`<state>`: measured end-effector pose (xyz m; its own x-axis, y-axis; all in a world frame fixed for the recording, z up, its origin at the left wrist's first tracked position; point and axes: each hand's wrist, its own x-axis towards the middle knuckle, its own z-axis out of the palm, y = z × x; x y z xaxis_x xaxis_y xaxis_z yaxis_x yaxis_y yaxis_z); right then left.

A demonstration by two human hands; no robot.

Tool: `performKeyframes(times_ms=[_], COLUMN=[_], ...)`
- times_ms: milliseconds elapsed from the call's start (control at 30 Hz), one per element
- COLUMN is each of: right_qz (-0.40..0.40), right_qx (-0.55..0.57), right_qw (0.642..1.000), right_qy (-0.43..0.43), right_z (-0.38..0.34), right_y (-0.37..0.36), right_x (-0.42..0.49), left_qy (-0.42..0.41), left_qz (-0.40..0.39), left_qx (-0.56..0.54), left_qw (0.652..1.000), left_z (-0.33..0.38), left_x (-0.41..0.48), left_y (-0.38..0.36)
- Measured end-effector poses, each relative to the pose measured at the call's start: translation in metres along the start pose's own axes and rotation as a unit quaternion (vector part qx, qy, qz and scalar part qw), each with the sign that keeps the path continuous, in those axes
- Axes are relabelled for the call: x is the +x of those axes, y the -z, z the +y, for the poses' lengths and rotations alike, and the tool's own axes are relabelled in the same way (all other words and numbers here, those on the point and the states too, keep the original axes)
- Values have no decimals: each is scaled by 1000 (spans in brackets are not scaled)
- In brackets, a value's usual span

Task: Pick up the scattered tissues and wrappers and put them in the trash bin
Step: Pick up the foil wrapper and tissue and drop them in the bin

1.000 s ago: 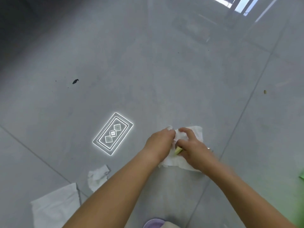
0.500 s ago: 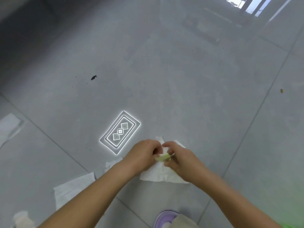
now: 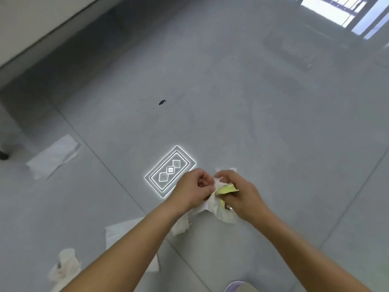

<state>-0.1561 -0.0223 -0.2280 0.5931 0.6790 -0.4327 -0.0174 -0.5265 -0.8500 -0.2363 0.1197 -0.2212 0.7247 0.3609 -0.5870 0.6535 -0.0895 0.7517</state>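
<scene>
Bare forearms [image 3: 130,245], L hand [image 3: 193,189], R hand [image 3: 242,192], lilac shoe toe [image 3: 232,287], beige hem [image 3: 247,289]

Grey tiled floor with a glowing marker and a few stray details

The floor [image 3: 242,106] is smooth, pale grey tile crossed by thin diagonal joints. On it, low of centre, sits a glowing white rectangle [image 3: 170,171], set at a slant, made of nested outlines with three small diamonds in a row inside. Further up lies a small dark speck [image 3: 162,102], with a few tinier dots just beside it. A pale wall or ledge [image 3: 42,22] runs across the upper left, with shadow on the floor beneath it. A bright barred window [image 3: 336,11] fills the upper right corner. A dark object [image 3: 3,155] pokes in at the left edge. At the bottom edge shows a rounded lilac shape [image 3: 232,286], touching something beige [image 3: 247,289].
</scene>
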Motion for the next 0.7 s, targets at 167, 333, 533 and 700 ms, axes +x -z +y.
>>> performKeyframes(times_ms=[167, 333, 533, 700], right_qz=[-48, -132, -259, -318], right_qx=[-2, -8, -34, -23], right_qw=[997, 985, 949, 926], right_qy=[59, 113, 178, 201], right_z=[-62, -138, -243, -319], right_y=[-33, -102, -202, -294], right_x=[25, 49, 43, 22], left_qy=[43, -3, -30, -13], left_qz=[3, 77, 288, 437], left_qx=[-124, -6, 98, 132], left_qw=[991, 997, 952, 890], left_z=[1, -7, -46, -102], left_x=[-24, -77, -173, -256], left_y=[74, 198, 374, 511])
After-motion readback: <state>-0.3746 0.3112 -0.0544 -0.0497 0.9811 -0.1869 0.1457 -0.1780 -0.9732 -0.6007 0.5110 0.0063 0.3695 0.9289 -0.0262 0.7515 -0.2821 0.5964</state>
